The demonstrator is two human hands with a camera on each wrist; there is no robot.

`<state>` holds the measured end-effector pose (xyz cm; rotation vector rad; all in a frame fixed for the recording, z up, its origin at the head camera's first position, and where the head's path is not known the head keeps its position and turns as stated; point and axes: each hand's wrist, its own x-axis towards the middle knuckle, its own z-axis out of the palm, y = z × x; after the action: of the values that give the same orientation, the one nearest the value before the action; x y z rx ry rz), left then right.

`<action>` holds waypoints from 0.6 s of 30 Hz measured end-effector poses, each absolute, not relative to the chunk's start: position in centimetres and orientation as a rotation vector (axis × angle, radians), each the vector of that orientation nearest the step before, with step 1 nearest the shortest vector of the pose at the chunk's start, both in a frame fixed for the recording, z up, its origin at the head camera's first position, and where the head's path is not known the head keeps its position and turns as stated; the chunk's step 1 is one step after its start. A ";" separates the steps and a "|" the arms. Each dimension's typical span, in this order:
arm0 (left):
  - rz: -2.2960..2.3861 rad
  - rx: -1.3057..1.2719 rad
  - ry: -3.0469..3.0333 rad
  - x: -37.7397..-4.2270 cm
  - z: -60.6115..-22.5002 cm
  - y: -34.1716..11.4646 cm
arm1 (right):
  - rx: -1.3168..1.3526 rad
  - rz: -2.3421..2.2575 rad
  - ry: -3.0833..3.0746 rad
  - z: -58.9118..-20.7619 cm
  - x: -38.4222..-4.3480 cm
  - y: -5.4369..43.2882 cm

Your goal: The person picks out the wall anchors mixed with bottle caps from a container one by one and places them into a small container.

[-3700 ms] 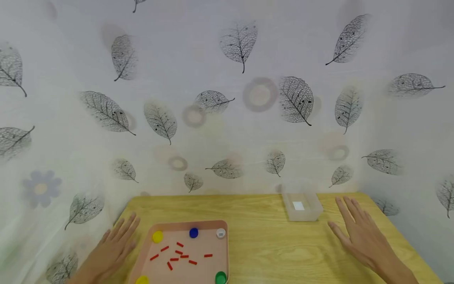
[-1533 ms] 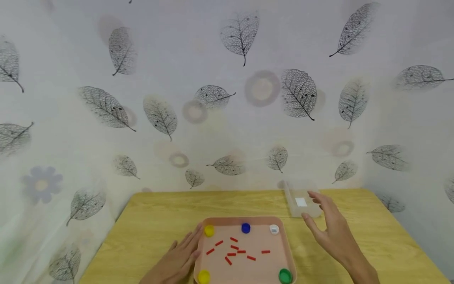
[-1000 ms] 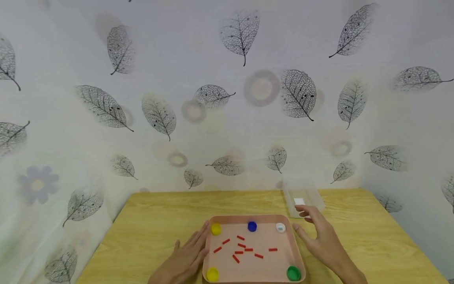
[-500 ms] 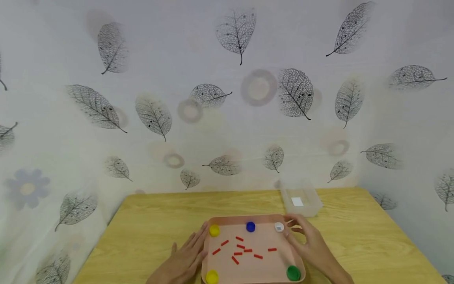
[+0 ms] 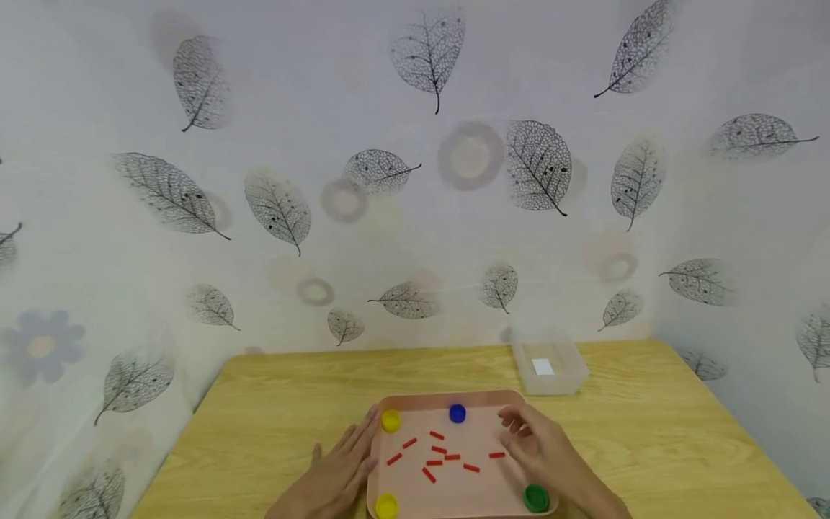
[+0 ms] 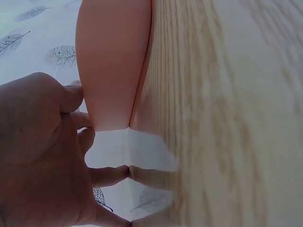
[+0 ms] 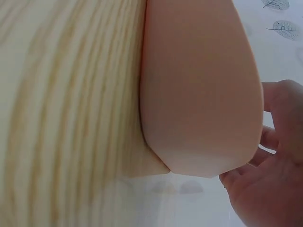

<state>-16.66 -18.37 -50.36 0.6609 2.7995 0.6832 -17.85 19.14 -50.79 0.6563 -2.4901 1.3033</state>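
The left hand is resting straight fingers, gripping nothing, against the pink tray lying on the wooden table. Red sticks are lying scattered inside. The right hand is reaching in, newly hiding the white cap; handling seems to be starting, though I cannot tell its grip.

Head high, wrist views low, tray shared

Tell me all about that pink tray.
The pink tray is shallow and smooth, seemingly plastic, with raised walls and rounded corners. It lies flat on the wooden table. Inside are red sticks, two yellow caps, a blue cap and a green cap. The left hand touches its left side; the right hand is above its right part.
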 end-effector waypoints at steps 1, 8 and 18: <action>0.684 0.662 2.801 -16.7 -50.3 -18.3 | 0.675 1.285 -2.492 -50.9 -17.9 19.1; 0.667 0.637 2.804 -16.6 -50.1 -18.2 | 0.896 1.184 -2.421 -51.6 -18.0 19.2; 0.679 0.626 2.792 -16.8 -50.2 -18.1 | 0.905 0.860 -2.594 -51.8 -17.8 19.2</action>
<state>-16.84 -18.09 -50.23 0.6258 2.7916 0.6787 -17.77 19.21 -51.83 0.9045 -2.5936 0.8603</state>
